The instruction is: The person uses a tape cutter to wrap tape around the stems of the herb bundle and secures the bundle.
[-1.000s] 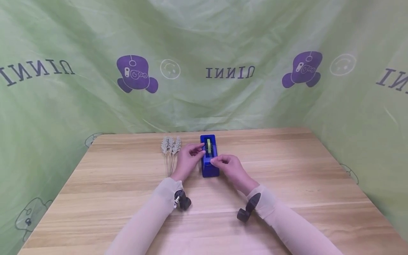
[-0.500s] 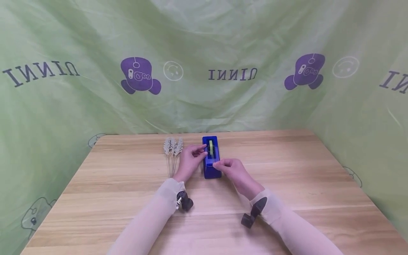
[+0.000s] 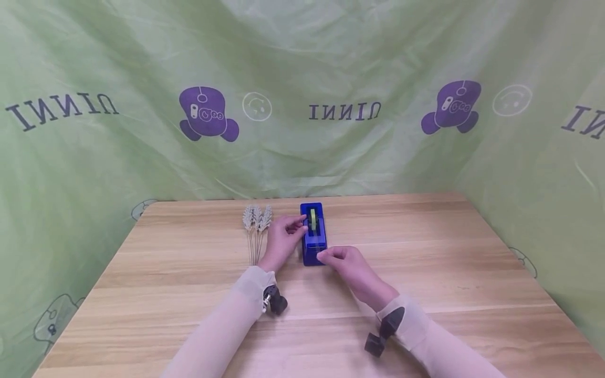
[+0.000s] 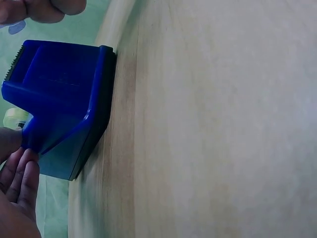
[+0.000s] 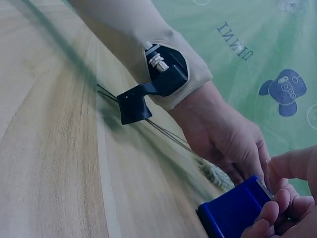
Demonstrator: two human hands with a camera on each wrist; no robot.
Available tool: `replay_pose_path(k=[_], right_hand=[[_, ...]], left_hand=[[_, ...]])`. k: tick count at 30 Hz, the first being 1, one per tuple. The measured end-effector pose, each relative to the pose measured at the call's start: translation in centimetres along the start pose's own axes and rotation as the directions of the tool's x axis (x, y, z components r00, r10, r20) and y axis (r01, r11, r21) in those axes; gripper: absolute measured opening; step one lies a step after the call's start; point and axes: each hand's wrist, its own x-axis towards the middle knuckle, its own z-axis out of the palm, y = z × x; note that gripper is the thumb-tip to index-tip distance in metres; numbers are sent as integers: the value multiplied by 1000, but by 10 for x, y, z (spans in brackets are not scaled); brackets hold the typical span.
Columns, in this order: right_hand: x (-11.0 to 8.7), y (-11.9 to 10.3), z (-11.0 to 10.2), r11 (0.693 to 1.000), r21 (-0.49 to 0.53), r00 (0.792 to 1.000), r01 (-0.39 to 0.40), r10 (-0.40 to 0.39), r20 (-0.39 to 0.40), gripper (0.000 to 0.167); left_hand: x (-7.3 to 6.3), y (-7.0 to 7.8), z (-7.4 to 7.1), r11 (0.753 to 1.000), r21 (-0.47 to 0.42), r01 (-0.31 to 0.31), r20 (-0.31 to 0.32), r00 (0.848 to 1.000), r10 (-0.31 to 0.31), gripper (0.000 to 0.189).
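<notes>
A blue tape dispenser [image 3: 311,257] stands on the table, a yellow-green tape roll [image 3: 313,218] in its slot. At its left side is my left hand [image 3: 281,242]; the left wrist view shows the thumb and fingers gripping the dispenser's [image 4: 62,74] side wall near the roll. My right hand [image 3: 354,272] is at the dispenser's front right corner, thumb and index finger pinching the end of the clear tape just past the toothed cutter [image 4: 14,63]. The strip between fingertips and cutter is thin and faint.
Left of the dispenser lie several grey wheat-like dried stems [image 3: 257,218], partly behind my left hand. The wooden table [image 3: 425,252] extends to both sides. A green printed curtain [image 3: 302,152] hangs around its back and sides. Black camera mounts [image 3: 384,332] sit on both wrists.
My right hand has moved back toward the near edge and slightly right, drawing the tape end past the dispenser's front. The left hand keeps its hold; the whole view has shifted slightly.
</notes>
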Motion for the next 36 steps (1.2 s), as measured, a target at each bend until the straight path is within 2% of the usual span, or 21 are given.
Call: replay_pose_path(k=[9, 15, 23, 36], right_hand=[[-12, 0, 1, 999, 14, 999, -31, 31, 14, 21], [-28, 2, 3, 999, 1, 999, -41, 41, 23, 23], [-46, 5, 4, 999, 15, 997, -29, 28, 75, 19], [-66, 1, 2, 1000, -3, 992, 0, 1, 127, 25]], left_hand=[[2, 1, -2, 1000, 10, 11, -4, 1000, -11, 32], [-1, -2, -1, 1000, -1, 24, 1, 1000, -24, 31], [-7, -4, 4, 1000, 6, 4, -2, 1000, -4, 31], [-3, 0, 3, 1000, 6, -7, -8, 1000, 7, 30]])
